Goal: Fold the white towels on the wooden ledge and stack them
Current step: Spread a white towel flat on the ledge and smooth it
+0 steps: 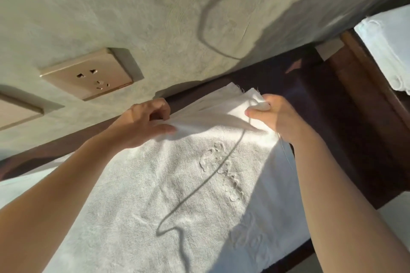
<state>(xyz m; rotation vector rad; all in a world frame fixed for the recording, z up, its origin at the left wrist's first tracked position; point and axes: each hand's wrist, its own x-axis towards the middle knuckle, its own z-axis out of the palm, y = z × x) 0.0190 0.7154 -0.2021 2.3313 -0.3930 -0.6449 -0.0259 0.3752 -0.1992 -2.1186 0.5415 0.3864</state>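
Sunlit wooden ledge (346, 104) — left hand (142, 122) and right hand (275, 115) are pinching a white towel's (177, 184) far edge; folded towels (386, 51) are sitting at two o'clock.

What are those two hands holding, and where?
Both grip the white towel at its far edge: left hand and right hand each pinch a corner.

My left hand (142, 122) and right hand (270, 115) each pinched the far edge of the white terry towel (173, 195) spread over the dark wooden ledge (321, 99), beneath a beige wall socket (88, 77).
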